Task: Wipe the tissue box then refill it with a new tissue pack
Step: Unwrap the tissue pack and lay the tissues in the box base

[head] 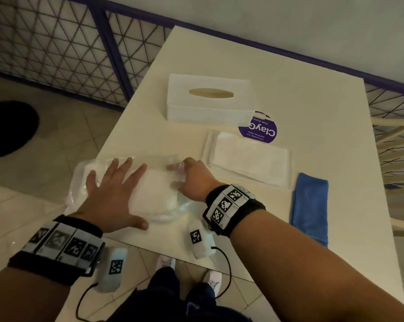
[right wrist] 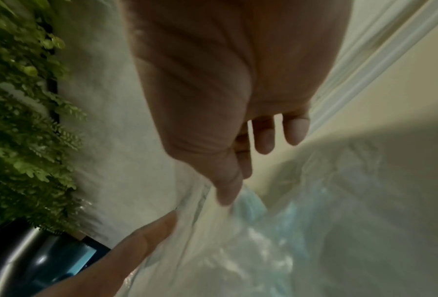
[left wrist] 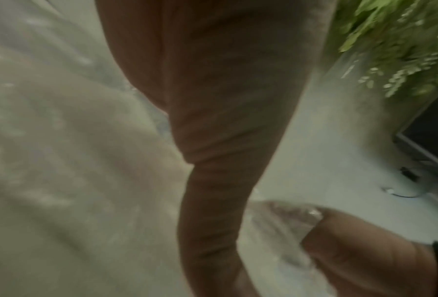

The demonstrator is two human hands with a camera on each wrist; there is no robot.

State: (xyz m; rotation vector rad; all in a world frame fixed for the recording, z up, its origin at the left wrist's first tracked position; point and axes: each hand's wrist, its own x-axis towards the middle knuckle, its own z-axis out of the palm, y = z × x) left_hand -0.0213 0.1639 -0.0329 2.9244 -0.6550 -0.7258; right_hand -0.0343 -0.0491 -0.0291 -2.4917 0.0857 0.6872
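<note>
A new tissue pack (head: pixel 154 194) in clear plastic wrap (right wrist: pixel 263 251) lies at the table's near left corner. My left hand (head: pixel 112 184) presses flat on it with the fingers spread. My right hand (head: pixel 184 173) pinches the wrap at the pack's far right end; in the right wrist view the thumb (right wrist: pixel 228 191) closes on the film against the fingers. The white tissue box (head: pixel 210 98) with its oval slot stands farther back, apart from both hands. A folded blue cloth (head: pixel 310 205) lies to the right, near the table edge.
The white table (head: pixel 312 89) also carries a round purple sticker (head: pixel 261 130) and a flat white stack (head: pixel 249 159) on a white base between box and cloth. A mesh railing (head: pixel 57 54) stands behind. A pale chair (head: pixel 396 145) is at the right.
</note>
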